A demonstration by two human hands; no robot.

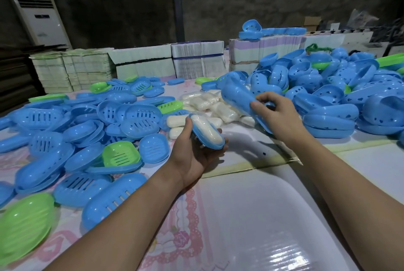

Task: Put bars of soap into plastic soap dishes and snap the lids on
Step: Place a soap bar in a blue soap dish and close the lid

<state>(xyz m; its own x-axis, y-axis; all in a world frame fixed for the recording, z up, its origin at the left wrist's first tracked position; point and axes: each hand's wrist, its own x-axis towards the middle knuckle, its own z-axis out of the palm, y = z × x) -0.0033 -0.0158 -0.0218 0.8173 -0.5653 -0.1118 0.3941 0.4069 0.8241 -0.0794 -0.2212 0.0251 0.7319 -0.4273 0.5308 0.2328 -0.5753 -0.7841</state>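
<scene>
My left hand (194, 152) grips a blue soap dish base (213, 142) with a white wrapped bar of soap (207, 129) lying in it, tilted up above the table. My right hand (276, 113) pinches the near end of a stack of blue perforated lids (238, 95), held slanted just right of the dish. The two hands are apart. Loose wrapped soap bars (209, 104) lie in a heap on the table between and behind the hands.
Blue and green slotted dish bases (135, 117) cover the table's left side. A large heap of blue lids (341, 87) fills the right. Bundled flat cartons (196, 60) line the back. A glossy white sheet (251, 205) lies in front. An air conditioner (39, 15) stands far left.
</scene>
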